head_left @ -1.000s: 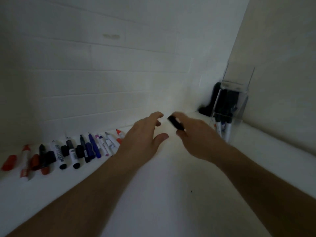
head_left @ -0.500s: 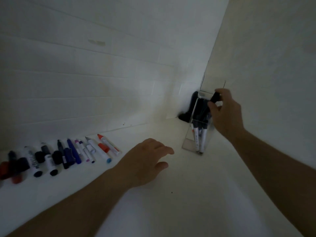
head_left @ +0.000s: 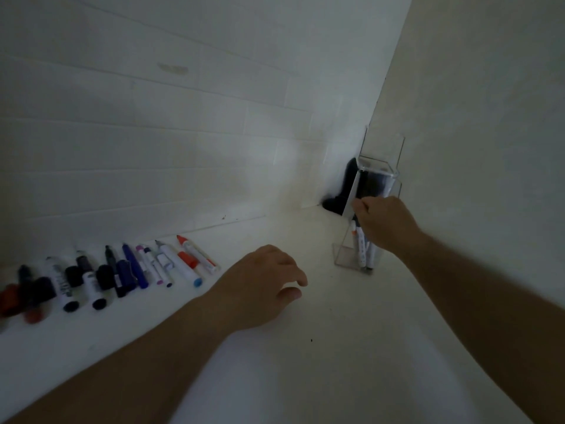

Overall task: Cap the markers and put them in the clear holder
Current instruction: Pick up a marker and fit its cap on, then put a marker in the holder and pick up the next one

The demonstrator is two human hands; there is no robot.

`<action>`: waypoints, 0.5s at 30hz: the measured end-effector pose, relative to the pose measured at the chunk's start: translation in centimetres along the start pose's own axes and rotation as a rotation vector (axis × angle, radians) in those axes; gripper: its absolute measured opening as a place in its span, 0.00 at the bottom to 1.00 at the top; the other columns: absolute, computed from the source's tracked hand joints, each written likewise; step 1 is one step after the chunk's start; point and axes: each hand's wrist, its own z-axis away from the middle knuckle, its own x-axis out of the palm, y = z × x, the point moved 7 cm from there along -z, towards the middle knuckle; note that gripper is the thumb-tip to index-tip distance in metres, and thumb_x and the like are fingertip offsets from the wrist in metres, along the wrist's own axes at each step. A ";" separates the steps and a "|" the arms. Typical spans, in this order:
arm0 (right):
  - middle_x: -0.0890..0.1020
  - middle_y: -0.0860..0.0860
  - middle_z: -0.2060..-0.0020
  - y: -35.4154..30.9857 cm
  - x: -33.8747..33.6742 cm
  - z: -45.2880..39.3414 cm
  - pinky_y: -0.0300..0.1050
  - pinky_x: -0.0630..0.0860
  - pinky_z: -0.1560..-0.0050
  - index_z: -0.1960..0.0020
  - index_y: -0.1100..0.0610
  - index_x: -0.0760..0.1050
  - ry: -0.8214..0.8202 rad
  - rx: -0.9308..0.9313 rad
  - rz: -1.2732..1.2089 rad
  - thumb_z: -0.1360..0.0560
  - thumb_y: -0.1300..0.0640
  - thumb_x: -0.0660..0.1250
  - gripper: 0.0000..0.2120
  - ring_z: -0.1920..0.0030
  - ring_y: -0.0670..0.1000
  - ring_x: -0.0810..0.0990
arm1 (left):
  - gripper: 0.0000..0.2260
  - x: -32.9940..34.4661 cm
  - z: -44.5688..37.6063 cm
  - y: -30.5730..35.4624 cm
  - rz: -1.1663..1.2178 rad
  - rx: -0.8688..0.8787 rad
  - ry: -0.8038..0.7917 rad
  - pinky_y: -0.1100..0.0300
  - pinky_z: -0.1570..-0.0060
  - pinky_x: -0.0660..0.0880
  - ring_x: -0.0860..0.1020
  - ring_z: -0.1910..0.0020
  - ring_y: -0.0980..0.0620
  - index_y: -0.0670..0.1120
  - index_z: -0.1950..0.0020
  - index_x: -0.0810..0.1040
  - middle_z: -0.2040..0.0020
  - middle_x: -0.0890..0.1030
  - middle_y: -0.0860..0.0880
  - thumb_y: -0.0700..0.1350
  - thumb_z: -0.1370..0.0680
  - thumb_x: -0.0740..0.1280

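A clear holder (head_left: 380, 166) stands in the far right corner with several capped markers (head_left: 362, 249) upright inside it. My right hand (head_left: 382, 221) is in front of the holder's middle, fingers loosely curled, with nothing visible in it. My left hand (head_left: 260, 283) hovers low over the white surface, fingers apart and empty. A row of markers (head_left: 131, 267) lies at the left along the wall, black, blue, purple and red ones. An uncapped orange-tipped marker (head_left: 195, 255) with its cap beside it is the closest to my left hand.
A dark object (head_left: 339, 197) sits in the corner behind the holder. A tiled wall (head_left: 183, 148) runs along the back and a plain wall (head_left: 474, 148) closes the right side. The white surface (head_left: 305, 362) stretches toward me.
My right hand carried a black marker to the holder's top, let it go inside and dropped down in front of the holder. My left hand drew back from the centre and stays empty.
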 end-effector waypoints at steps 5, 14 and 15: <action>0.82 0.55 0.55 0.1 -3.4 1.3 0.50 0.72 0.56 0.50 0.59 0.83 0.471 0.273 -0.293 0.21 0.55 0.62 0.12 0.58 0.57 0.76 | 0.07 -0.8 0.2 -0.6 -0.006 -0.008 0.004 0.57 0.42 0.73 0.74 0.44 0.56 0.57 0.46 0.82 0.46 0.81 0.57 0.52 0.23 0.67; 0.80 0.51 0.41 -20.8 -4.0 -0.8 0.35 0.66 0.39 0.37 0.53 0.80 0.081 -0.153 -0.997 0.22 0.60 0.67 0.14 0.42 0.50 0.76 | 0.21 -11.5 3.6 -11.0 -0.269 -0.615 0.278 0.52 0.48 0.76 0.77 0.48 0.44 0.54 0.46 0.84 0.49 0.83 0.49 0.34 0.30 0.62; 0.79 0.52 0.41 -22.4 -3.7 -1.5 0.38 0.69 0.38 0.36 0.53 0.80 0.037 -0.199 -1.016 0.21 0.59 0.66 0.15 0.41 0.51 0.76 | 0.20 -12.3 4.4 -12.1 -0.280 -0.662 0.305 0.49 0.47 0.76 0.76 0.47 0.43 0.54 0.47 0.83 0.49 0.83 0.48 0.34 0.30 0.61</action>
